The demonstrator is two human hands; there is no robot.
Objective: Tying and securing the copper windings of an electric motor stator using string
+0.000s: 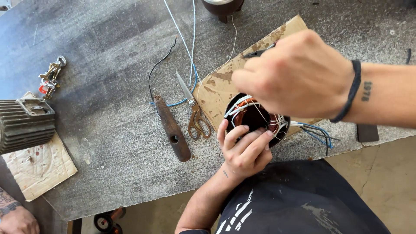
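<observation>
1. Presently, a round dark motor stator wound with copper coils and white lacing [255,116] is steadied at the near edge of the grey worktop [108,130] by the left hand [245,149]; its fingers are closed over the near rim, probably to stop the part turning.
2. A thin dark tool [259,53] is pinched in the right hand [294,73], which is held closed directly above the stator bore.
3. The stator is seated on a stained sheet of brown cardboard [221,82], evidently as a protective pad.
4. Inside the stator bore only windings and white cord are seen.
5. Brass-handled scissors [195,112] and a rusty iron bar [173,128] lie just left of the cardboard.
6. Another person's hand [15,219] is visible at the near left corner.
</observation>
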